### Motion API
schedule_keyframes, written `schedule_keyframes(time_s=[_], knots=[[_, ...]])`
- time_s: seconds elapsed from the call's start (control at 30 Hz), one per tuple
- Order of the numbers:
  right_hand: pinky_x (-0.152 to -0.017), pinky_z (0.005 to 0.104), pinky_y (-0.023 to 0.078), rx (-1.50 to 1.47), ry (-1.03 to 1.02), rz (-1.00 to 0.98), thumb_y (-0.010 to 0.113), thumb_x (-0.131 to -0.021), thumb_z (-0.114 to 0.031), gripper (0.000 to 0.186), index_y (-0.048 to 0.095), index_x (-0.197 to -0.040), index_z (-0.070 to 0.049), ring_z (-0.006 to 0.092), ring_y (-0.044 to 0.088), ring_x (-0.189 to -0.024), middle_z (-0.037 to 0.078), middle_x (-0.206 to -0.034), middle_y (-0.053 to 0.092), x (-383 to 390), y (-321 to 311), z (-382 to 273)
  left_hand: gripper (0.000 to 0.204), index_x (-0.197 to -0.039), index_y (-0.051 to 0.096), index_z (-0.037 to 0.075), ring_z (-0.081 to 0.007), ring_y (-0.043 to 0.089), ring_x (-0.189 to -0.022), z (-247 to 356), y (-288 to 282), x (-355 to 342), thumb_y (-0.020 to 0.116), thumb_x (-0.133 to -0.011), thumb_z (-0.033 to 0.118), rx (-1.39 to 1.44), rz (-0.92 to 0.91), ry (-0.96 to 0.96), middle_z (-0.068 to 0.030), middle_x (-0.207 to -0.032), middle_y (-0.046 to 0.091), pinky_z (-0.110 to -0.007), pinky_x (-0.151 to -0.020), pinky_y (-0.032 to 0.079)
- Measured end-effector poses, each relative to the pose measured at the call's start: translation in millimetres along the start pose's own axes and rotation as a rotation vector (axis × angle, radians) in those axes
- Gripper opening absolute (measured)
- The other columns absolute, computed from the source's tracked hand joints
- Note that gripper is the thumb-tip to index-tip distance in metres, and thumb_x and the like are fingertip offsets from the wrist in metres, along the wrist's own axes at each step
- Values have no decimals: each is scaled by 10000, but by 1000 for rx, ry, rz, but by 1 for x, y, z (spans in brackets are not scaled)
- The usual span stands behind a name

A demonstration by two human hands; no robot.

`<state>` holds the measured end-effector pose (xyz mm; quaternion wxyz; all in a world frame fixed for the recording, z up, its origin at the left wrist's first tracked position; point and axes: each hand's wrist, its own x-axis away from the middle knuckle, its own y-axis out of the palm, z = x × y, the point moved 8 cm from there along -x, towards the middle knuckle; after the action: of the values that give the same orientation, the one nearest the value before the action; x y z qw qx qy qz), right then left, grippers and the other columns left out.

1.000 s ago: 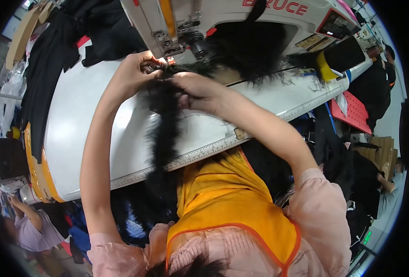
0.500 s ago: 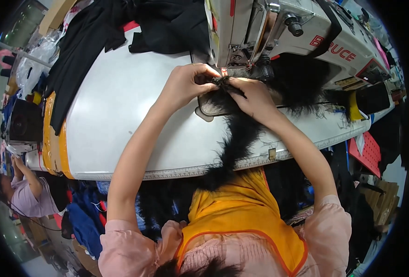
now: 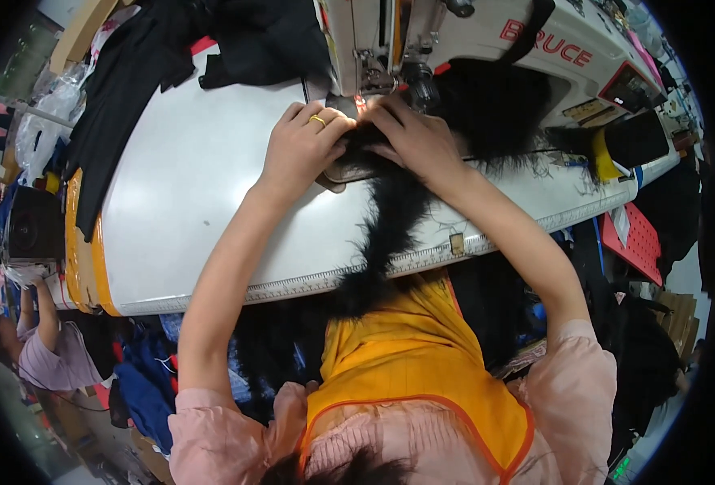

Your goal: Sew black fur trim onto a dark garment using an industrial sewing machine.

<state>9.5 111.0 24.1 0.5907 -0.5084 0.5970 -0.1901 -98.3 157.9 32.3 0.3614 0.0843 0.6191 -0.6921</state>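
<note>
The person's two hands are working close together beneath the head of a white sewing machine [image 3: 446,61]. A black fur strip [image 3: 394,206] is lying at the needle area, then trailing down across the white tabletop [image 3: 159,190] and hanging over its front edge toward a yellow apron [image 3: 406,368]. The right hand [image 3: 422,149] is gripping the strip between thumb and fingers, just right of the needle area. The left hand [image 3: 305,149], wearing a ring [image 3: 317,120], is resting with bent fingers just left of the needle area; its fingertips are partly hiding, so whether it is pinching the fur one cannot tell. More black fur [image 3: 495,109] is bunching under the machine's arm. A measuring tape [image 3: 293,288] is running along the tabletop's front edge. Black cloth [image 3: 135,97] is draping over the far left, and a red perforated tray [image 3: 634,242] is sitting at the right.
</note>
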Motion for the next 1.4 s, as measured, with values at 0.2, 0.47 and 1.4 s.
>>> schedule_keyframes(time_s=[0.2,0.47,1.4], knots=[[-660,338,519,10,-13,-78,660,-710,-73,365,518,-1040,-137,230,621,-870,-15,-1052,548,-3,15,8,194,-907,601,113,-116,556,-879,24,4,8,600,-714,115,-399,-33,255,50,-891,603,-333,-961,381],[-615,218,495,199,-368,24,576,-741,-124,253,607,-986,-177,86,563,-906,-107,-1007,581,5,4,-1,245,-952,617,107,-140,581,-970,26,-1,4,600,-708,109,-320,-98,251,4,-967,592,-359,-909,446],[-707,351,445,160,-108,177,555,-710,-237,144,599,-842,-200,164,516,-923,-54,-900,531,10,30,50,207,-876,630,138,-192,594,-743,-12,11,-15,652,-675,92,-132,-29,245,-10,-719,518,-297,-655,509]])
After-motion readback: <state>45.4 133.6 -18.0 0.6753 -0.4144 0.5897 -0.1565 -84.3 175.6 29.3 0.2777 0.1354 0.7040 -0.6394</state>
